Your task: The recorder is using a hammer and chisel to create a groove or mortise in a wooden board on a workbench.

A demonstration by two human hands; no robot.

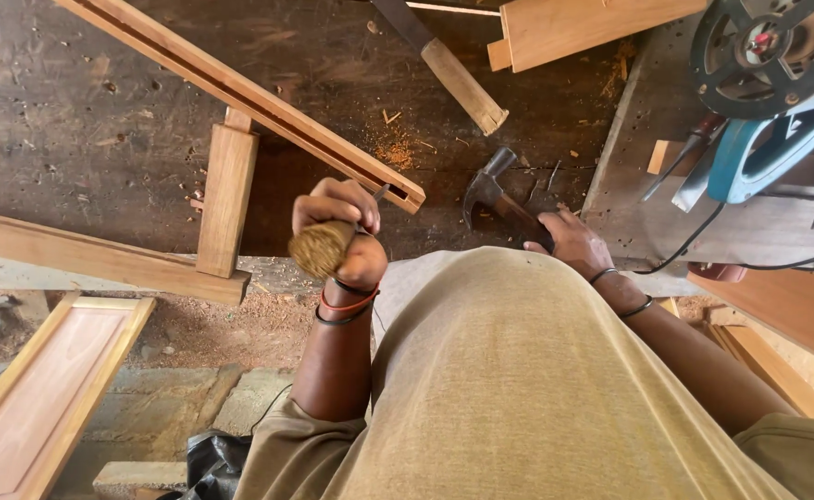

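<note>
While left hand (337, 218) grip pinches chisel (322, 246), blade mostly hidden | right hand (573, 243) grip clamps hammer (497, 199), handle covered.

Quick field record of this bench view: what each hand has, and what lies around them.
left hand: closed on a wooden-handled chisel, blade tip at the grooved wooden rail
right hand: gripping a claw hammer, head resting low on the workbench
ahead: a loose wooden handle, sawdust
right side: circular saw with cord
lower left: panelled door piece
</note>
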